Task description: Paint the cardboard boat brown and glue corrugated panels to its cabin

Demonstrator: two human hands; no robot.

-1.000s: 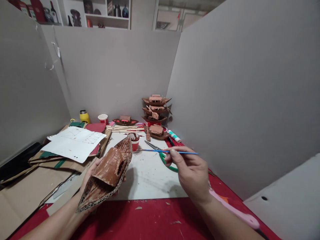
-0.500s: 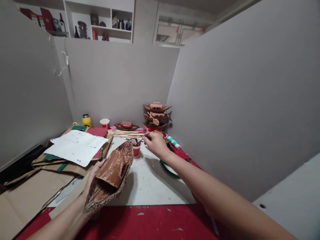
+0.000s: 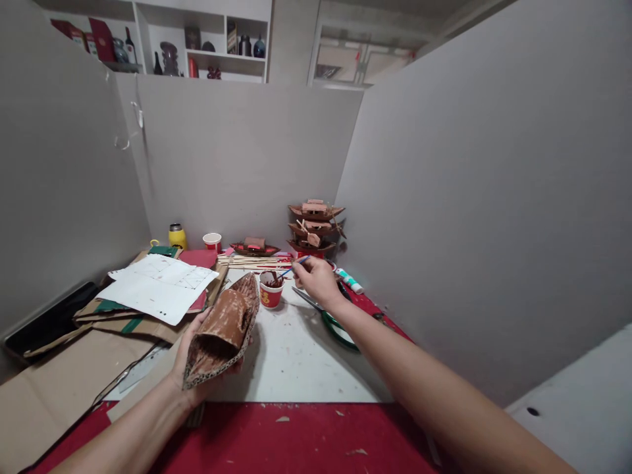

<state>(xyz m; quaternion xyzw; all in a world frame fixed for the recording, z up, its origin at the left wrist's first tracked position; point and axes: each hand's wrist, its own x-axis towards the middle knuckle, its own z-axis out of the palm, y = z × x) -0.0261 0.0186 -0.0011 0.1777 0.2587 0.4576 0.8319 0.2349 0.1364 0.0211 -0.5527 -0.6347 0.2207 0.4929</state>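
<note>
My left hand (image 3: 193,342) is wrapped round a cardboard model boat (image 3: 224,322), tilted, with a curved brown canopy and patchy brown paint. Its fingers are partly hidden behind the hull. Above the white board, my right hand (image 3: 316,280) pinches a thin blue-handled paintbrush (image 3: 295,264). The brush's lower end dips into a red and white paper cup (image 3: 271,293) with dark brown paint inside. Scissors with green handles (image 3: 328,322) lie on the board under my right forearm.
Folded cardboard (image 3: 64,388) and a marked white sheet (image 3: 162,286) lie on the left. At the back are a yellow bottle (image 3: 176,237), another paper cup (image 3: 212,241), thin wooden sticks (image 3: 254,262), one boat (image 3: 255,247) and stacked boats (image 3: 316,227). Grey partitions (image 3: 237,151) enclose the table.
The held boat is turned slightly and drawn nearer my left wrist. My right hand has shifted a little right, leaving the paint cup more visible. The view has also shifted slightly.
</note>
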